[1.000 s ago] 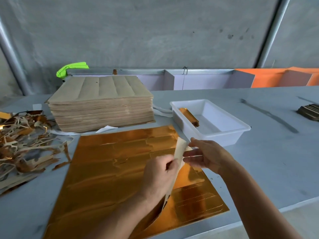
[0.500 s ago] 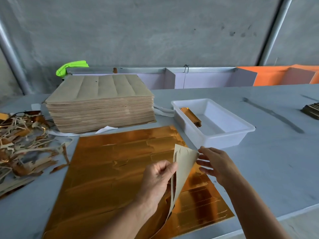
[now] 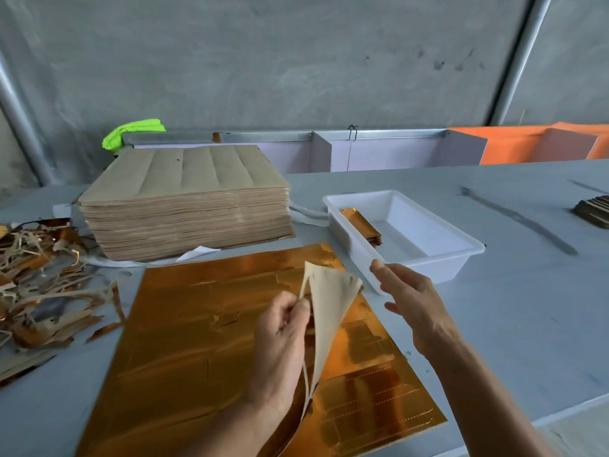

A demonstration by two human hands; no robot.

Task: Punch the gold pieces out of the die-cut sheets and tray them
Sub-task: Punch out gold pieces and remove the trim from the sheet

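A gold die-cut sheet [image 3: 204, 324] lies flat on the grey table in front of me. My left hand [image 3: 280, 344] pinches a piece [image 3: 329, 301] lifted off the sheet's right side, its beige back turned up toward me. My right hand [image 3: 408, 298] hovers just right of that piece with straight fingers, holding nothing. Behind it stands a white tray [image 3: 445, 262] with a small stack of gold pieces [image 3: 362, 225] along its left wall.
A tall stack of beige-backed sheets [image 3: 184, 202] stands at the back left. A heap of gold and beige scrap strips [image 3: 43, 285] lies at the left edge. A dark stack [image 3: 593, 211] sits far right. The table's front edge runs close on my right.
My right hand has let go of the lifted piece and moved off to the right. The left hand has peeled the piece higher, showing more of its beige back.
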